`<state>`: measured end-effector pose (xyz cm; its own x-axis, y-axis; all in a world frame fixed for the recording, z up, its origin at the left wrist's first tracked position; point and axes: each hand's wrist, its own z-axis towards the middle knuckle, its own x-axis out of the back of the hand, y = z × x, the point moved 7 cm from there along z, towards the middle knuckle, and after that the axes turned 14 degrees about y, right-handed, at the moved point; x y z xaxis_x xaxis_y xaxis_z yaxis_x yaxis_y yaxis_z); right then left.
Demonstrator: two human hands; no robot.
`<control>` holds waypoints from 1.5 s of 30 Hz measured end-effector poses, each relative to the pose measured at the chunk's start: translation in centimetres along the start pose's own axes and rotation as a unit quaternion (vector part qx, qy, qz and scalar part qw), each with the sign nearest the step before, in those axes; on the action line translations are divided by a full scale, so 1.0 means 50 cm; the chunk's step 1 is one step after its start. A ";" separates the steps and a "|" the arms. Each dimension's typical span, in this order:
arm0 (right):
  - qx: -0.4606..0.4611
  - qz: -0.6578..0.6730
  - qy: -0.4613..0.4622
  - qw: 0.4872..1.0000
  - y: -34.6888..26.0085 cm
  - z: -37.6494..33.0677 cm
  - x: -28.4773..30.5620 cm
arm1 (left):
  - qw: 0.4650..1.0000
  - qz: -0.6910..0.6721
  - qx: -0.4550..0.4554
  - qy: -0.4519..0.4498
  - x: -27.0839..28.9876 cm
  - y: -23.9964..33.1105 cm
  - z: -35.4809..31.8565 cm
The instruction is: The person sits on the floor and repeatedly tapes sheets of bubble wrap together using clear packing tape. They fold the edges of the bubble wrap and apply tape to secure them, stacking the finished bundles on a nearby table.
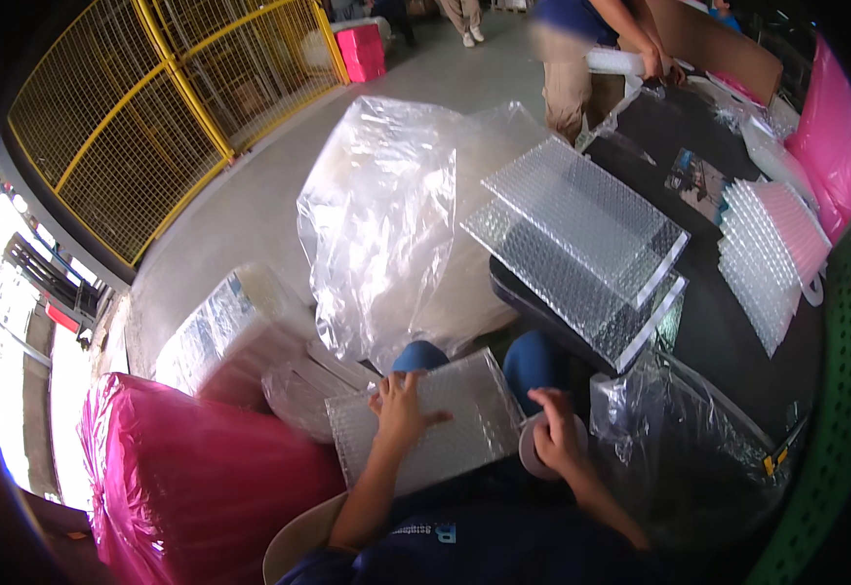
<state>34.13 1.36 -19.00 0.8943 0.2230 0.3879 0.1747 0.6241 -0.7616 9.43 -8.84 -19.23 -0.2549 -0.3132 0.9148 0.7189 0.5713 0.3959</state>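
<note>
A clear bubble-wrap pouch point(479, 395) lies flat across my lap, over my knees. My left hand point(401, 417) rests on its left part, fingers spread and the thumb stretched toward the middle. Beside the pouch's right edge, my right hand point(559, 436) grips a pale tape roll point(530, 458), with the fingers around its upper side. Part of the roll is hidden behind that hand.
Bubble-wrap pouches point(581, 244) overlap on the black table point(718, 322), with a fanned stack point(762, 258) farther right. Large clear bags point(376, 224) stand ahead, a pink bag point(220, 478) at left. A yellow-handled tool point(784, 450) lies at right. A co-worker point(581, 58) handles wrap beyond.
</note>
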 end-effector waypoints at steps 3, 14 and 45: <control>-0.046 -0.224 -0.026 0.973 0.036 -0.037 0.037 | 0.998 0.021 -0.024 0.062 -0.008 0.008 -0.015; -0.094 -0.139 -0.061 0.984 -0.144 0.030 0.097 | 0.766 -0.444 0.245 -0.396 -0.097 0.178 -0.116; -0.165 -0.223 -0.386 0.880 -0.133 0.000 -0.028 | 0.963 -0.174 -0.188 -0.080 -0.106 0.164 0.146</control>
<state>31.72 -3.09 -14.47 0.1825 0.5330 0.8262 0.6618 0.5549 -0.5041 11.95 3.04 -20.24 -0.5976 -0.2970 0.7448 0.7481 0.1277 0.6512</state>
